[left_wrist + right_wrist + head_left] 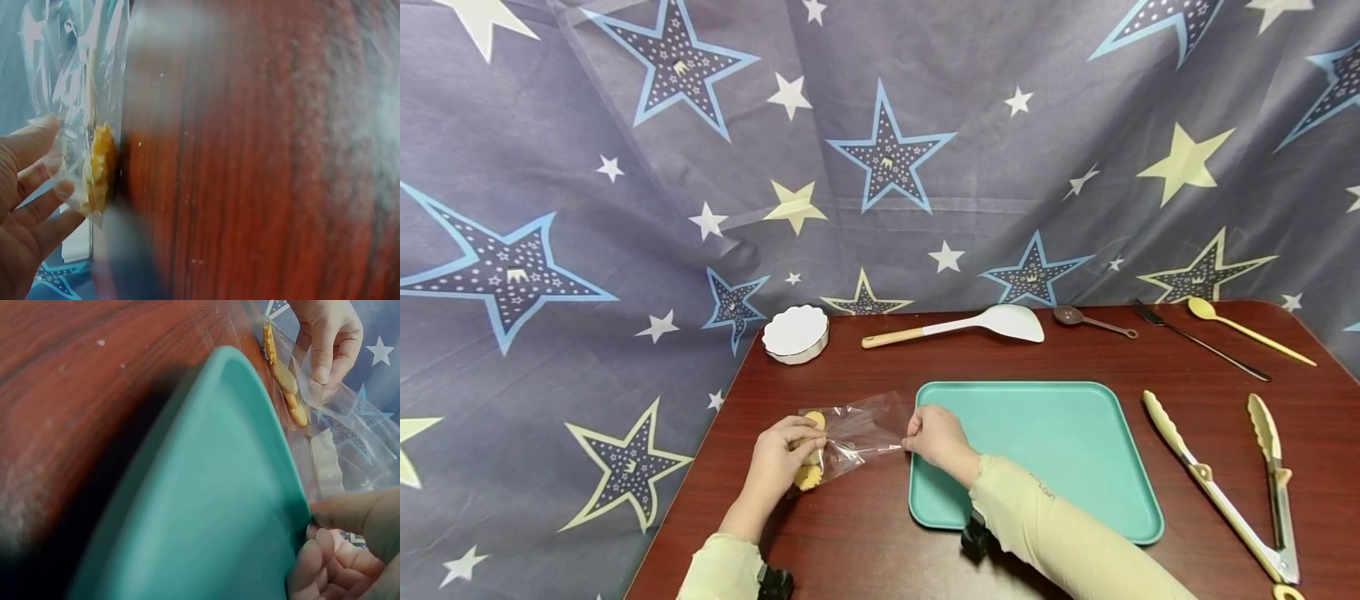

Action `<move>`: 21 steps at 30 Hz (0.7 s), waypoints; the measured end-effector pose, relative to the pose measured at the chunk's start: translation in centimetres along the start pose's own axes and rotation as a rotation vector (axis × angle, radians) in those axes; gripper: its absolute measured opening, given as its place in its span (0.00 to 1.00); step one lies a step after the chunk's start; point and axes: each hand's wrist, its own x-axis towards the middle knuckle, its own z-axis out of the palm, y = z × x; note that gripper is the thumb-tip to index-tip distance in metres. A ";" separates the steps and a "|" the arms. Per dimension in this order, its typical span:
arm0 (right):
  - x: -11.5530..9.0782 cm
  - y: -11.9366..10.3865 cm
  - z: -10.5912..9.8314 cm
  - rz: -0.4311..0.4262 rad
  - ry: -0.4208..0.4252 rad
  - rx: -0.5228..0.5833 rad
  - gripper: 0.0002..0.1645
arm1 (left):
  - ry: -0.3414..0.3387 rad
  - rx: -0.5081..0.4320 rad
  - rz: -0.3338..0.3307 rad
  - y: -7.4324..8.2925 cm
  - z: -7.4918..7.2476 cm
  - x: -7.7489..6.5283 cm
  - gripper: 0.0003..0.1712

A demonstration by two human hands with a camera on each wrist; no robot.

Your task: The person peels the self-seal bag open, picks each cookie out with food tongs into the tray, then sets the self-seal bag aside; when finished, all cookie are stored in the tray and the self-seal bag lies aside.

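Observation:
A clear plastic bag (867,429) stretches between both hands just left of the teal tray (1030,450). Several round yellow cookies (808,477) lie in a row at the bag's left end; the right wrist view shows more cookies (286,378) along its bottom. My left hand (786,450) grips that end by the cookies, thumb and fingers on the film, partly covering them. At the opposite end, my right hand (938,437) pinches the bag's edge between thumb and curled fingers, over the tray's left rim.
A white fluted dish (796,333) stands at the back left. Along the back edge lie a white spatula (1000,323), a brown spoon (1090,320), a thin dark-tipped tool (1198,338) and a yellow spoon (1247,328). Spread tongs (1221,496) lie right of the tray.

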 end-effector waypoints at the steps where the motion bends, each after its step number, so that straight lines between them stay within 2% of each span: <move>1: 0.0 0.0 0.0 -0.003 0.000 -0.005 0.15 | 0.007 -0.042 -0.008 0.0 0.0 0.0 0.06; 5: -0.1 0.0 0.1 -0.017 0.000 -0.013 0.15 | 0.021 -0.153 -0.027 -0.2 -0.2 -0.2 0.07; 15: -0.3 0.3 -0.2 -0.052 0.016 0.047 0.12 | 0.025 -0.213 -0.075 -0.6 -0.2 -0.5 0.07; 17: -0.4 0.3 -0.3 -0.044 0.001 0.067 0.12 | 0.023 -0.216 -0.085 -0.2 -0.3 -0.5 0.07; 21: -0.8 0.1 -0.8 -0.035 -0.007 0.091 0.11 | 0.006 -0.209 -0.087 1.9 -1.1 -0.6 0.06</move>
